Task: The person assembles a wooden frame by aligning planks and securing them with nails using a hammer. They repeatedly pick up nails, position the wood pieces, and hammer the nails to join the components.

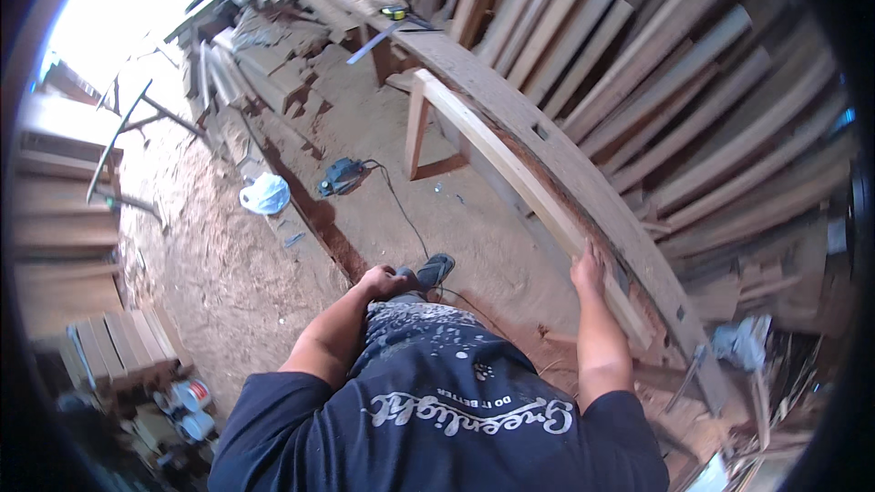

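Observation:
A long pale wooden beam (510, 159), with a shorter leg (416, 132) joined at its far end, lies along the near side of a long workbench plank (547, 141). My right hand (591, 269) grips the beam toward its near end, the fingers curled over its upper edge. Close to my legs, my left hand (387, 283) is closed. Its fingers are partly hidden, and whatever they hold, if anything, cannot be made out. On the ground ahead of my sandalled foot (436, 270) sits a blue power tool (341, 177) with a dark cable.
Many boards (638, 64) lean along the right. A yellow tape measure (394, 13) and a metal square (374, 42) rest at the bench's far end. A plastic bag (265, 193) lies left of the power tool. Stacked wood blocks (123, 343) stand at lower left.

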Tool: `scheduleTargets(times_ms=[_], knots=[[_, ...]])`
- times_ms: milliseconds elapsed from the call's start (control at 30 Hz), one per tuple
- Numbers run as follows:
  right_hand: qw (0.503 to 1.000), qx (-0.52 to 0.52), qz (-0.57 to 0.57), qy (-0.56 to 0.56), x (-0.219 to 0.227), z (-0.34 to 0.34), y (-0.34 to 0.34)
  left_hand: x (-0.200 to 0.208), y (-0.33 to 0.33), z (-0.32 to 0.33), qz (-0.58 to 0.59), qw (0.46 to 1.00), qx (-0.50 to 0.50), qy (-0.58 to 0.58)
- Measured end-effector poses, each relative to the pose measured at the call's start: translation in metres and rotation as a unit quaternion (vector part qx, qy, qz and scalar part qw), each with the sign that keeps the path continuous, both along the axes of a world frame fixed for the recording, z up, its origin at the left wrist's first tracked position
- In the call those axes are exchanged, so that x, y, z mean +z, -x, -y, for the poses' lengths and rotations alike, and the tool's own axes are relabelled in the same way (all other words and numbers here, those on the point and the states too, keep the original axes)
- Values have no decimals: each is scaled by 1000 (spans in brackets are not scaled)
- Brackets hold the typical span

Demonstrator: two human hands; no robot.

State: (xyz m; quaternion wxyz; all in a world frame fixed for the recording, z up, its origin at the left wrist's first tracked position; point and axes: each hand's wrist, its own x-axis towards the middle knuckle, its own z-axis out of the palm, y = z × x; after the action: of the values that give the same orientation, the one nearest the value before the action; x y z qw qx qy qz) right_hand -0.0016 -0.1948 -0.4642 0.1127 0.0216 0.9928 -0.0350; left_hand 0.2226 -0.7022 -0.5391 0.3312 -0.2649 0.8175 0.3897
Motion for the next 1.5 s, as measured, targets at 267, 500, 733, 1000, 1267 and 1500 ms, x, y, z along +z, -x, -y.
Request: scheduleTargets(times_ms=[267, 500, 733, 1000, 1267, 1500], knots=[[996, -13, -88, 22, -24, 9, -25, -36, -90, 60, 41, 996, -10, 78], [993, -1, -120, -4, -21, 16, -38, 47, -68, 21, 52, 997, -30, 52], [991, 4, -136, 14, -25, 14, -53, 64, -19, -21, -98, 988, -115, 23], [997, -7, -51, 50, 6, 19, -56, 74, -6, -62, -39, 999, -26, -18], [997, -27, -73, 18, -8, 32, -55, 40, -31, 5, -13, 980, -171, 101], [996, -88, -19, 15, -5, 68, -51, 38, -47, 19, 1, 975, -186, 120]])
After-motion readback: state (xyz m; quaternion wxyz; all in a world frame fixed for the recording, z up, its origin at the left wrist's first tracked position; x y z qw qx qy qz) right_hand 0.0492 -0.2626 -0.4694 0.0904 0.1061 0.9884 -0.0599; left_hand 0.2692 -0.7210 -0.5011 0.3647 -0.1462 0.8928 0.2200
